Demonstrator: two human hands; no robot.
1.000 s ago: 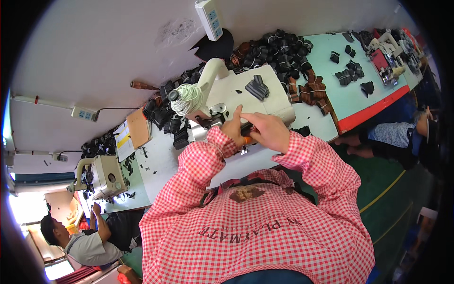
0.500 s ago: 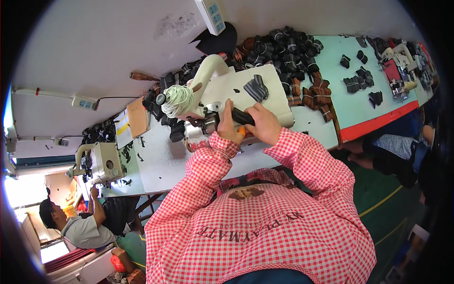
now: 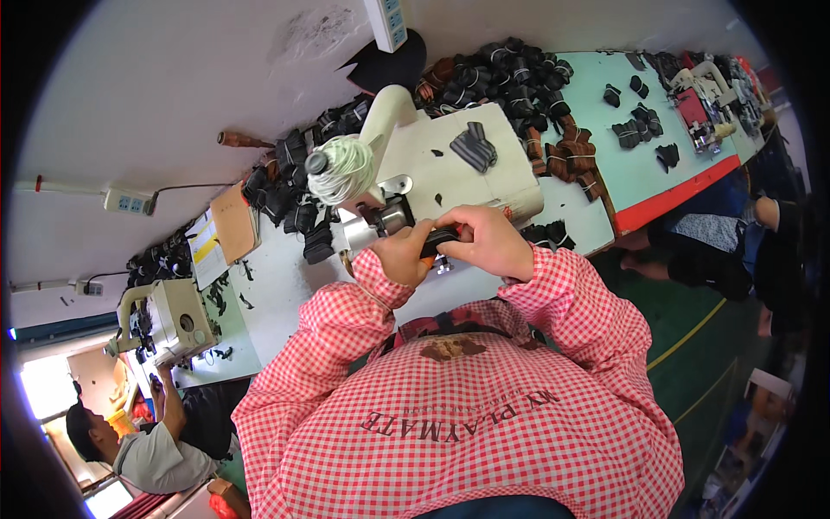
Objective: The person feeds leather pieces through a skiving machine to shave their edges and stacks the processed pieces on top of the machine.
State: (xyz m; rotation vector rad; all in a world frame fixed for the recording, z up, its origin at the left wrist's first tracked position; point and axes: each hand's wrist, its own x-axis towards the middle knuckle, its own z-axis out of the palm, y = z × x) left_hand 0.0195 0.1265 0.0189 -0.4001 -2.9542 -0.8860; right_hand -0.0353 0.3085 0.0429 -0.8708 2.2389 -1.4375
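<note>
A small stack of black leather-like strips is pinched between my two hands, just in front of a cream bench machine. My left hand grips its left end, close beside the machine's metal cylinder head. Round its right end curl the thumb and fingers of my right hand. On top of the machine lies a loose bundle of dark grey strips. A coil of pale cord hangs on the machine's curved arm. My fingers partly cover the strips.
Tied black bundles and brown bundles crowd the bench behind and right of the machine. Further right stands another machine. At left a person works by a similar machine. Clipboard papers lie between.
Both hands have drawn nearer my body with the black strips, away from the machine top. The strips now lie more level, and the view has shifted slightly. Dark bundles now show right of my right hand.
</note>
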